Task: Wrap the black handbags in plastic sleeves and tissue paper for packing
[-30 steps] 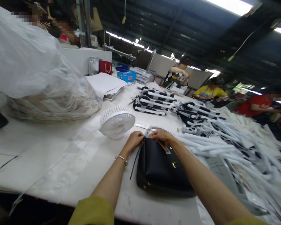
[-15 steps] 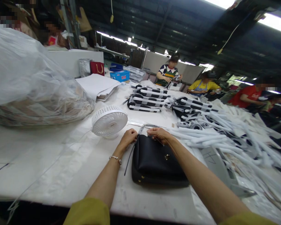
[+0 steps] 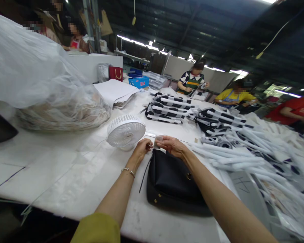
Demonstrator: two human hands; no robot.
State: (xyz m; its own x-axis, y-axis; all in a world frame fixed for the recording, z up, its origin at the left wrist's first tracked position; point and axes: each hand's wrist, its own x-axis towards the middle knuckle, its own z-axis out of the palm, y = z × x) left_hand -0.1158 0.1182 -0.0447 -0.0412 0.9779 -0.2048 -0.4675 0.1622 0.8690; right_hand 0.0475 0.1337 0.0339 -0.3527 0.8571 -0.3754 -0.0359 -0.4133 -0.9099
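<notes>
While lights [image 3: 152, 47] glow, a white table [image 3: 60, 175] bears a black bag [image 3: 176, 182].

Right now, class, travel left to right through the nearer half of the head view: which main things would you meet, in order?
Big translucent plastic bag → white fan → left hand → black handbag → gray piece with dark marking.

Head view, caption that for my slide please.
Right hand holds a small pale piece beside the left hand, at the top of a black bag near a white fan.
</notes>
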